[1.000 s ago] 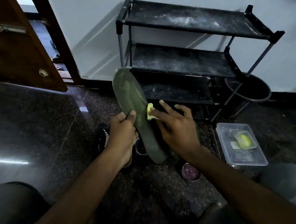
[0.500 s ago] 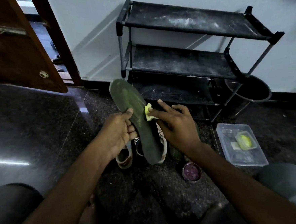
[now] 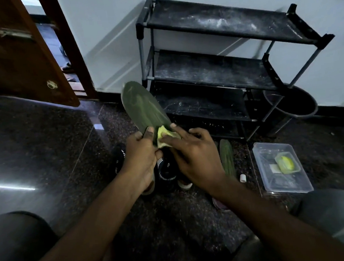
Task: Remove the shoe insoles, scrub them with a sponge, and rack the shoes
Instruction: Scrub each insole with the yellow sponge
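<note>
Right hand (image 3: 191, 151), fingers bent over the yellow sponge (image 3: 163, 136), holds it pressed to the green insole (image 3: 143, 108) just beside the left thumb, at the centre of the frame. Compared with 1 s ago, the sponge has travelled from the middle of the insole down toward its near end, and the insole has swung so that its toe now points further to the upper left. The left hand (image 3: 142, 152) still grips the insole's lower part, thumb on top and fingers curled beneath. Pale streaks show on the exposed upper stretch, which I take as the mark of scrubbing passes already made there. With the right hand shifted, a second insole (image 3: 227, 159) is uncovered on the floor (image 3: 47, 159) to its right, lying flat near the clear container (image 3: 281, 167). Both shoes (image 3: 166, 171) sit under the hands, and the rack (image 3: 213, 70) in the upper right holds nothing. By my reading, scrubbing of insole 1 nears its heel end, while insole 2 and the racking remain.
</note>
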